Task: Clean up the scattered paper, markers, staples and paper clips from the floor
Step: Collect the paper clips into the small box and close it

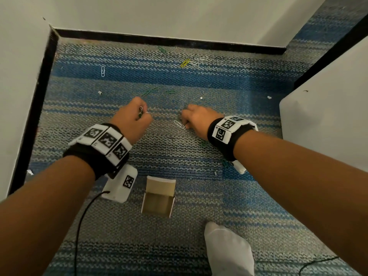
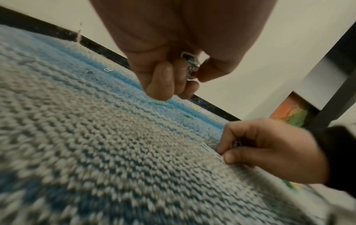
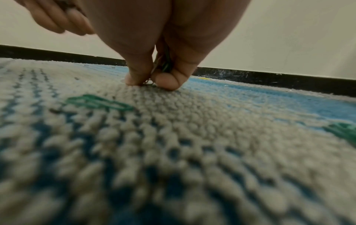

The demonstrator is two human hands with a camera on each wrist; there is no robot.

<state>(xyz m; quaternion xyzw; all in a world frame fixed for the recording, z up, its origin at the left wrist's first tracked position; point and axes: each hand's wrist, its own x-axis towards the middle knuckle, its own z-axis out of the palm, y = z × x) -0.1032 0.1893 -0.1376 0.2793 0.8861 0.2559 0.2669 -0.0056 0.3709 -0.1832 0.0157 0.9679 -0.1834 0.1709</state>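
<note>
Several paper clips lie scattered on the blue and grey carpet: a white clip (image 1: 102,71) at the far left, green clips (image 1: 151,90) mid-floor, a yellow clip (image 1: 185,62) near the back wall. My left hand (image 1: 137,114) hovers just above the carpet, curled round a bunch of clips (image 2: 189,64). My right hand (image 1: 194,118) is down on the carpet, thumb and forefinger pinching the end of a white clip (image 1: 179,124) that lies flat (image 2: 212,151). More clips are tucked in its palm (image 3: 163,64). Green clips (image 3: 100,102) lie near the right wrist.
An open small cardboard box (image 1: 158,198) sits on the carpet between my forearms. My white sock (image 1: 229,250) is at the bottom. White walls with a black skirting (image 1: 169,39) close in the back and left. A white panel (image 1: 326,104) stands at the right. Tiny staples and paper bits dot the carpet.
</note>
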